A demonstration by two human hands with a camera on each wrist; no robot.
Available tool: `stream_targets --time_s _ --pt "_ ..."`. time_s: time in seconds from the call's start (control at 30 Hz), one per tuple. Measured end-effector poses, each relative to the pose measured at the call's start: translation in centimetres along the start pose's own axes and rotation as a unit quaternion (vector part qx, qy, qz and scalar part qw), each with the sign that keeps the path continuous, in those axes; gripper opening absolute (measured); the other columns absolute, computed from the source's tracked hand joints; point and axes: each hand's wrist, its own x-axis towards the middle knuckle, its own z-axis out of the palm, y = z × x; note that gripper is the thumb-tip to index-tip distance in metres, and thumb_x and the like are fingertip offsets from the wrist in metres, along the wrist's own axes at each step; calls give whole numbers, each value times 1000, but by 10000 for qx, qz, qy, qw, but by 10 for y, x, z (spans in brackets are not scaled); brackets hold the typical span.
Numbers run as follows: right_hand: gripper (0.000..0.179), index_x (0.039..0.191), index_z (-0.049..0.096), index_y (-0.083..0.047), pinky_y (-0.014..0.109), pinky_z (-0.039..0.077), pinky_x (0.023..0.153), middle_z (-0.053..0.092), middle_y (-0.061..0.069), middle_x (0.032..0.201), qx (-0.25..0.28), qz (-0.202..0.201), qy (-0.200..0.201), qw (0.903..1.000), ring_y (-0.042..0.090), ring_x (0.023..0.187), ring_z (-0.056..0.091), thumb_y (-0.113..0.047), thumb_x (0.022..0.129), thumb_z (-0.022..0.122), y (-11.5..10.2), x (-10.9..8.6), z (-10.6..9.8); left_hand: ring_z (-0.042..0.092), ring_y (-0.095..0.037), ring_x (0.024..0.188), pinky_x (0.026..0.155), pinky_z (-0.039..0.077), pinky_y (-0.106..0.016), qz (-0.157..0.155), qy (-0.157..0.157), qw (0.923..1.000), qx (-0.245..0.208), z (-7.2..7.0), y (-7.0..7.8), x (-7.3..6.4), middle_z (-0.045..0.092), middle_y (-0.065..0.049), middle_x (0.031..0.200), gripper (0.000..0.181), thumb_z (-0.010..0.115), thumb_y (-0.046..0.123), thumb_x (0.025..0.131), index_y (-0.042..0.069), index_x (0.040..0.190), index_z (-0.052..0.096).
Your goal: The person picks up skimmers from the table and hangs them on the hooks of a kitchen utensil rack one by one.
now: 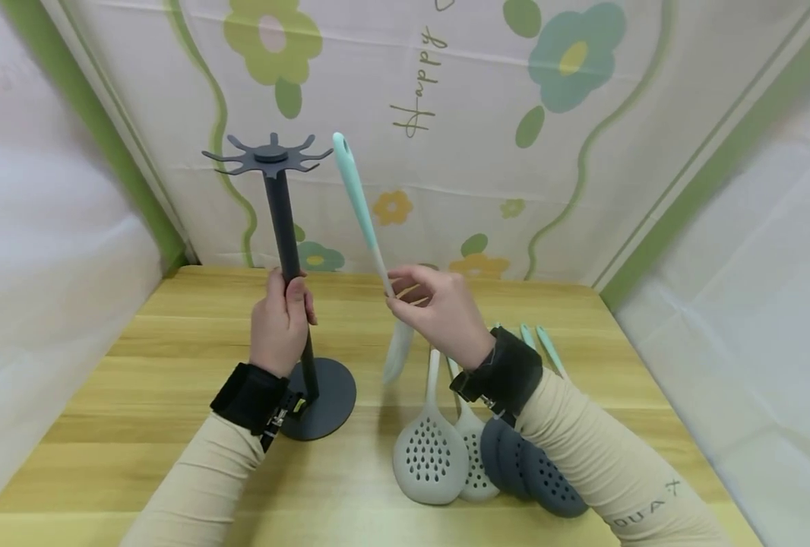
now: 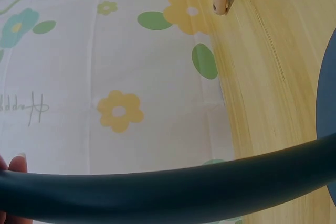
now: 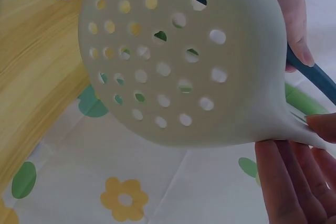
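Note:
My left hand grips the dark pole of a utensil stand, its fingers wrapped around the middle. The stand has a ring of hooks on top and a round base over the table. To the right, my right hand pinches a skimmer by the lower part of its handle. The mint handle points up, its holed end beside the hooks. Its pale head hangs below the hand, edge-on in the head view; the right wrist view shows its perforated face. The pole crosses the left wrist view.
On the wooden table, below my right forearm, lie a pale skimmer, another pale perforated one and several overlapping dark utensils. Mint handles show behind the right wrist. Flowered cloth hangs behind the table, pale cloth at both sides.

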Motion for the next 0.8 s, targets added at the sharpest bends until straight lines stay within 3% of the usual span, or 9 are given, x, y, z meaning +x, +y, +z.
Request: stream_targets --time_s 0.4,0.67,0.8 --pt "29 116 70 0 32 62 71 75 14 93 -97 68 -5 9999 22 76 75 -3 87 71 -4 2 0 49 1 51 48 40 -23 -10 60 10000 -1 2 0 0 56 -10 69 32 36 26 108 -2 115 51" --pt "30 116 69 1 34 62 71 74 15 93 -75 138 -67 9999 23 76 74 -2 86 70 -5 4 0 55 -17 51 49 41 -23 11 54 10000 36 2 1 1 56 -10 69 32 36 26 108 -2 115 50" --pt "30 116 70 1 33 62 70 75 15 92 -82 122 -61 9999 23 76 74 -2 86 70 -4 4 1 54 -9 51 49 42 -22 -9 60 10000 40 1 1 1 56 -11 69 31 36 25 108 -2 114 50"
